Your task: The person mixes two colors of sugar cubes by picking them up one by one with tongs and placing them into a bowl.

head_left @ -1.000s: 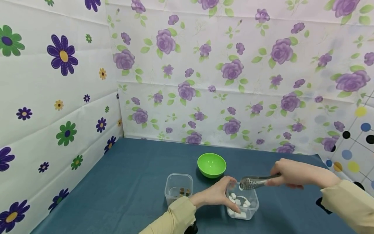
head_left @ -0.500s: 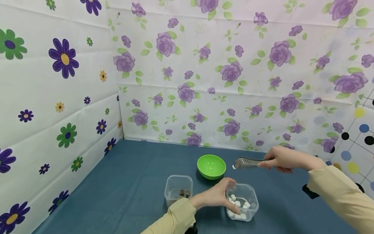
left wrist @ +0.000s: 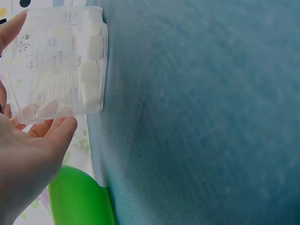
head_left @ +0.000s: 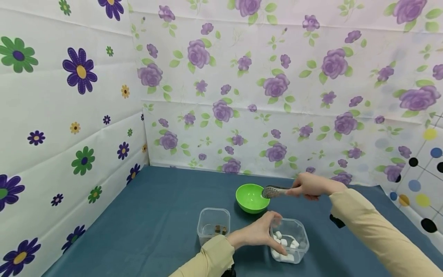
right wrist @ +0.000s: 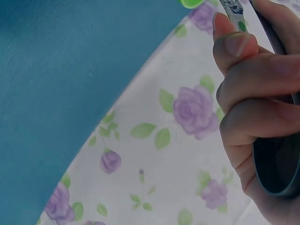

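Right hand [head_left: 309, 186]: fingers curled around the handle of metal tongs [head_left: 275, 191], held level above the blue tablecloth [head_left: 166, 215]. Perforated tong tips positioned over the right rim of the green bowl [head_left: 252, 197]. Tips closed together; contents between them too small to resolve. In the right wrist view, thumb and fingers [right wrist: 248, 70] wrapped tight on the tong handle [right wrist: 274, 159], with a sliver of the bowl [right wrist: 192, 3] at the top edge.

Left hand [head_left: 257, 232]: fingers spread and lightly bent around the left wall of a clear plastic container [head_left: 290, 240], thumb toward the far edge, fingertips on the near side. Container standing upright on the cloth, just in front of the bowl and slightly to its right. Inside: several white cubes [head_left: 283, 242] lying on the bottom. In the left wrist view, palm [left wrist: 28, 159] against the container wall [left wrist: 56, 61], white cubes [left wrist: 91, 70] visible through the plastic, green bowl [left wrist: 77, 199] just beside.

Second clear container [head_left: 214, 224]: standing to the left of the hand, apart from it, holding a few small brown pieces [head_left: 219, 229].

Both arms in beige sleeves [head_left: 370, 231].

Backdrop: floral-printed sheets [head_left: 242, 88] behind and to the left; dotted sheet [head_left: 420, 169] at right.

Markings: no brand, label or legible writing on any item.
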### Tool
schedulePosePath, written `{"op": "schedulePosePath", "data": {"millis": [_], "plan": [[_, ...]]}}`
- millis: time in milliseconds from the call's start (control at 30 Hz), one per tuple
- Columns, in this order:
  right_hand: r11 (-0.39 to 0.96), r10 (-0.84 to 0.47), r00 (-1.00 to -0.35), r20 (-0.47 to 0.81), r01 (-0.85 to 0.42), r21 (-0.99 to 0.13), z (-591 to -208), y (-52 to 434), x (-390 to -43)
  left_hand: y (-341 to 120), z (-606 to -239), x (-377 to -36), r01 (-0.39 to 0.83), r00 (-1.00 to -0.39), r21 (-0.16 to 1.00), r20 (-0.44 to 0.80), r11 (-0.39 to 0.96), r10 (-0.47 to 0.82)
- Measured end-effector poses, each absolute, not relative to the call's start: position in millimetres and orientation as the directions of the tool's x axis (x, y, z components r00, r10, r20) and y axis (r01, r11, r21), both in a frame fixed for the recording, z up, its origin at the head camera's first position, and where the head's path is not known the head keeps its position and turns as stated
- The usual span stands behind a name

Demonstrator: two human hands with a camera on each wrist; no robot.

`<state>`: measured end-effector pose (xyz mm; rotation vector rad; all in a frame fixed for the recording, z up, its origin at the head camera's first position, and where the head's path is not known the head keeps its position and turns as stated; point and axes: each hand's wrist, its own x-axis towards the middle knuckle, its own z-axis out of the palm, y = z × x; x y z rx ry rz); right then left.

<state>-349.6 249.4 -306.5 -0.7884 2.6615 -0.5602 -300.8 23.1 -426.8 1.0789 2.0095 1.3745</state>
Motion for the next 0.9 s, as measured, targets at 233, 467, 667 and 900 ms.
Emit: {"op": "schedulePosePath", "data": {"millis": [233,467,667,900], "plan": [[0.778,-0.568,-0.805,-0.171,-0.458,-0.43,-316,237,-351,22,-426,-302,0.347,-0.568,0.921,0.055,0.178,0.821],[0.784,-0.565,-0.807,-0.173,-0.46,-0.417,-321,230,-351,22,-425,-301,0.333,-0.564,0.925,0.041,0.182,0.825],[0.795,-0.548,-0.816,-0.184,-0.439,-0.419,-323,226,-353,23,-425,-301,0.34,-0.564,0.922,0.041,0.186,0.825],[0.814,-0.516,-0.834,-0.192,-0.409,-0.412,-323,224,-353,22,-426,-302,0.34,-0.565,0.923,0.046,0.182,0.824]]}}
